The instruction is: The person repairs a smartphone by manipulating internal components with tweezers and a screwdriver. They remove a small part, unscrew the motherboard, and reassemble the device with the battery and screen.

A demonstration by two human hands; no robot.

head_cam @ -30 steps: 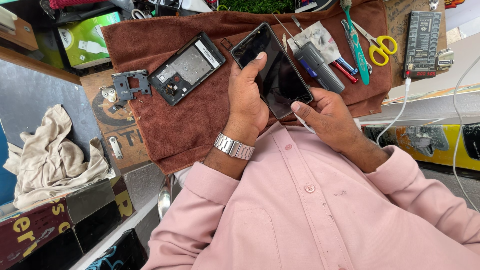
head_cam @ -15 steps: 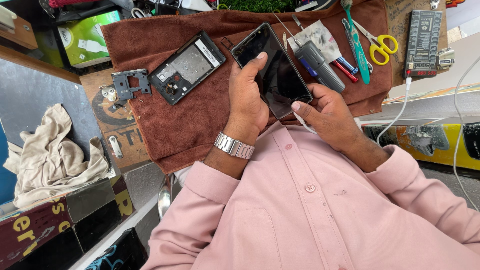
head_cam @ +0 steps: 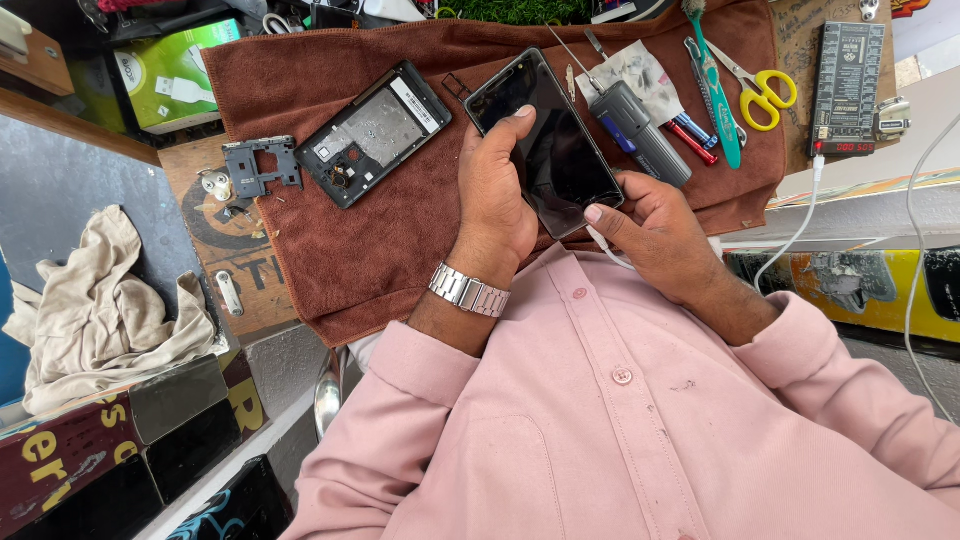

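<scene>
A black smartphone (head_cam: 560, 150) with a dark screen is held over a brown towel (head_cam: 400, 250). My left hand (head_cam: 495, 190), with a metal watch on its wrist, grips the phone's left edge, its thumb lying on the glass near the top. At the phone's lower right corner my right hand (head_cam: 655, 225) holds it, thumb tip pressed against the bottom edge. To the left on the towel lies an opened phone body (head_cam: 375, 130), its insides showing.
Right of the phone lie a grey powered screwdriver (head_cam: 640, 130), a teal toothbrush (head_cam: 715, 90), yellow scissors (head_cam: 765, 90) and a black tester board (head_cam: 848, 80) with a white cable (head_cam: 800, 230). At left are a metal bracket (head_cam: 260, 165), a beige rag (head_cam: 100, 300) and a green box (head_cam: 170, 75).
</scene>
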